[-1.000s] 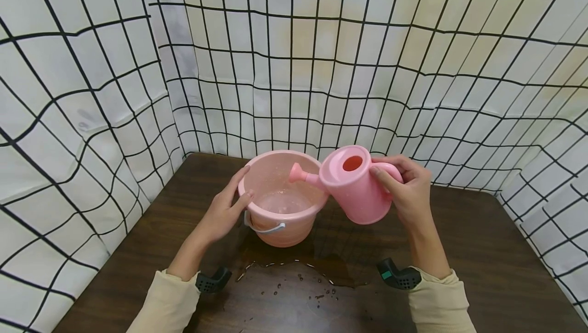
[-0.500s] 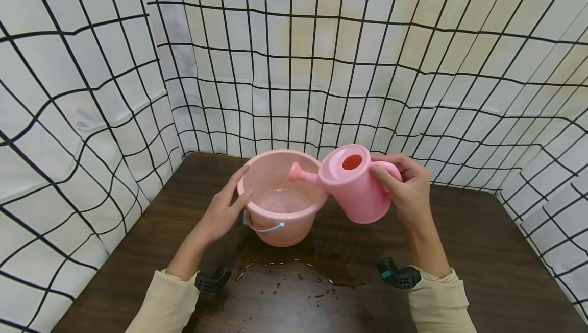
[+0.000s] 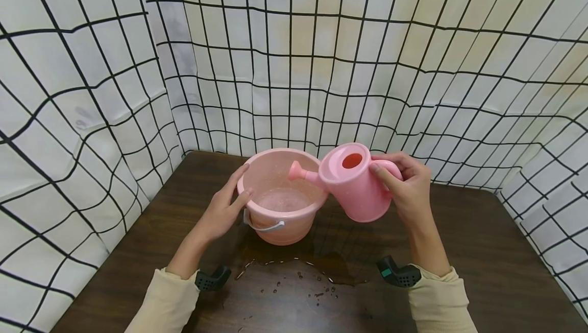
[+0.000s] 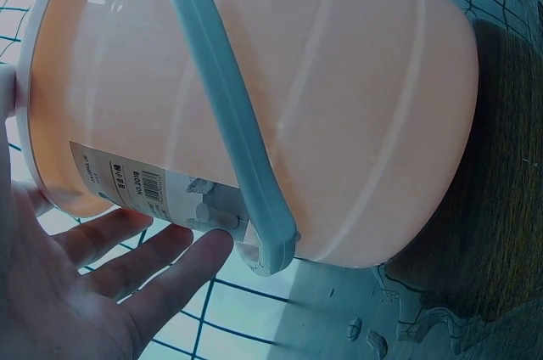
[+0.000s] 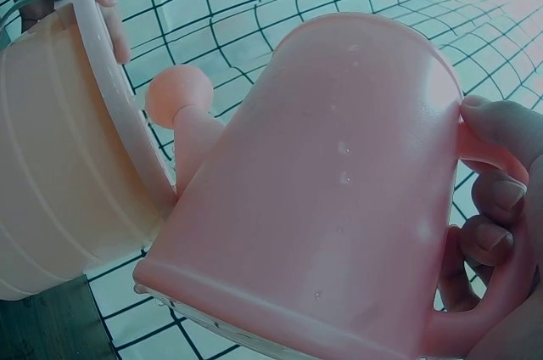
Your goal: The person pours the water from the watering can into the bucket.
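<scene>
Barely shifted since earlier: right hand (image 3: 409, 190) gripping can (image 3: 353, 185) handle, spout over bucket (image 3: 280, 197); left hand (image 3: 225, 210) flat against rim. Spilled water (image 3: 321, 266) on surface (image 3: 482, 251); gridded cloth (image 3: 294, 57) behind.

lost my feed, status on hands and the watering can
Right hand grips watering can, tilted, spout over bucket. Left hand steadies bucket rim. Nothing in the way.

- Watering can (image 3: 353, 184): pink plastic, smooth, slight sheen.
- Bucket (image 3: 280, 197): pink translucent plastic, glossy; pale plastic bail handle (image 4: 229, 114); paper label (image 4: 119, 180).
- Table (image 3: 482, 251): dark wood grain, wet patches.
- Backdrop (image 3: 92, 67): creased cloth.
</scene>
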A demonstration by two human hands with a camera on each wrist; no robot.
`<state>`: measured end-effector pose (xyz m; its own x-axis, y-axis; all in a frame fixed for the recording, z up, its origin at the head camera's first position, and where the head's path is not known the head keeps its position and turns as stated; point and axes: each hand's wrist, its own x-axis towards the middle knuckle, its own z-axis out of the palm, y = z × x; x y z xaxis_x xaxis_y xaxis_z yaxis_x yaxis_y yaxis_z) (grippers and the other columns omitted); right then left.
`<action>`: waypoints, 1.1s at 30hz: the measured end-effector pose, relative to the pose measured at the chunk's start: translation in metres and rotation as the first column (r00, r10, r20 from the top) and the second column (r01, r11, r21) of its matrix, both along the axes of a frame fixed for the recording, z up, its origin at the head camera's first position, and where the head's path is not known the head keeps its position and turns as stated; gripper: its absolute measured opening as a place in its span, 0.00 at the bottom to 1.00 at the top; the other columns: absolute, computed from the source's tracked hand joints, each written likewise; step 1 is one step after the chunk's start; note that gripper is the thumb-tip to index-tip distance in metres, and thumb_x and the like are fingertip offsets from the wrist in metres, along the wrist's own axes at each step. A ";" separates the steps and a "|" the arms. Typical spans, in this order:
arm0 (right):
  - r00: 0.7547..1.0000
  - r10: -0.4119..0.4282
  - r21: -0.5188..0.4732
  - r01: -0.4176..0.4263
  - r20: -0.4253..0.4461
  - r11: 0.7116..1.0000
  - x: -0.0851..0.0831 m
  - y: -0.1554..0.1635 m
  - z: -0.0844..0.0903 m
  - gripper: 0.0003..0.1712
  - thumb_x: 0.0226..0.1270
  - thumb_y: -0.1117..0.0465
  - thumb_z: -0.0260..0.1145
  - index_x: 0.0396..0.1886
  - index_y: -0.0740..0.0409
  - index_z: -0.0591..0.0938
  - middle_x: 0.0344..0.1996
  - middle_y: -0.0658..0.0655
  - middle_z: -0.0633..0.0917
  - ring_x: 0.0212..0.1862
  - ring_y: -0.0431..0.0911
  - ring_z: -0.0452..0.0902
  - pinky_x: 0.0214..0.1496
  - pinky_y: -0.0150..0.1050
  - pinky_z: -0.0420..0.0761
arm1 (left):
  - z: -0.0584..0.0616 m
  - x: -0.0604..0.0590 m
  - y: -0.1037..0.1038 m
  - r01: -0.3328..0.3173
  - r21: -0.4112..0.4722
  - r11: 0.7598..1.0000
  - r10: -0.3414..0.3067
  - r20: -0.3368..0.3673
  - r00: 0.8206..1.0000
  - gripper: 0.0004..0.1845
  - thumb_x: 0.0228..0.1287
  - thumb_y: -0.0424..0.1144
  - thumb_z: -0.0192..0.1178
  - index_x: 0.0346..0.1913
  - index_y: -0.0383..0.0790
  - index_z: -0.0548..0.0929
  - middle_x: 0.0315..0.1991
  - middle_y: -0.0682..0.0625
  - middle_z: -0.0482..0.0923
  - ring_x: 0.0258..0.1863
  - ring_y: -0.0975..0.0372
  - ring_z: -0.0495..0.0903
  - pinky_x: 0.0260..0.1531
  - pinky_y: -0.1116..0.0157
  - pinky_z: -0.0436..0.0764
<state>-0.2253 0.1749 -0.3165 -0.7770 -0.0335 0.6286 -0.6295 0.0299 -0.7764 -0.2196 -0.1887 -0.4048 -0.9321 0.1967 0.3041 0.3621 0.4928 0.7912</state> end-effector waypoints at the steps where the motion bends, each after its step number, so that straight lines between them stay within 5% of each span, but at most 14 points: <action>1: 1.000 -0.002 0.000 0.002 0.001 1.000 0.000 0.000 0.000 0.11 0.59 0.73 0.67 0.42 0.72 0.83 0.35 0.48 0.88 0.36 0.42 0.80 0.36 0.30 0.84 | 0.000 0.000 0.000 0.000 0.001 1.000 0.000 0.002 1.000 0.33 0.74 0.46 0.46 0.77 0.53 0.49 0.77 0.44 0.51 0.73 0.45 0.57 0.66 0.39 0.63; 33: 1.000 -0.007 -0.003 0.007 0.001 1.000 0.000 0.000 0.000 0.10 0.59 0.73 0.67 0.41 0.72 0.83 0.35 0.48 0.88 0.35 0.42 0.79 0.35 0.30 0.84 | -0.001 0.000 0.000 0.005 0.001 1.000 -0.005 -0.002 1.000 0.32 0.74 0.46 0.47 0.77 0.54 0.50 0.77 0.45 0.51 0.74 0.45 0.57 0.66 0.39 0.63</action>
